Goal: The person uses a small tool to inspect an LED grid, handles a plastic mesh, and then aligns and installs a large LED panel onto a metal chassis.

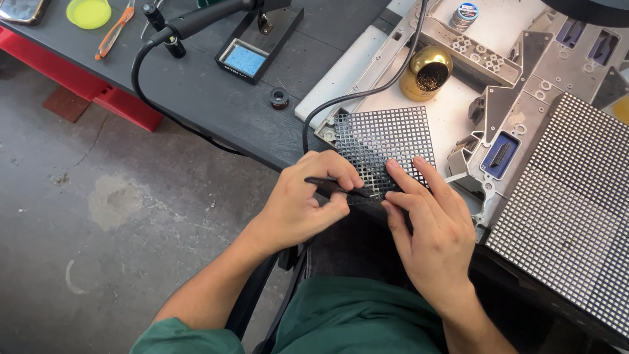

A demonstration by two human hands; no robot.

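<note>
two hands on a black grid panel [383, 141]: left hand [301, 200] grips tweezers [337, 187], right hand [429, 229] lies open, pressing it.

Stained grey concrete floor [118, 216], dark wooden workbench [196, 92], red frame [98, 95] beneath

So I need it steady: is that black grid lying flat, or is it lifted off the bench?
Lying flat. The black grid rests on the white panel, with the right hand pressing its near edge.
</note>
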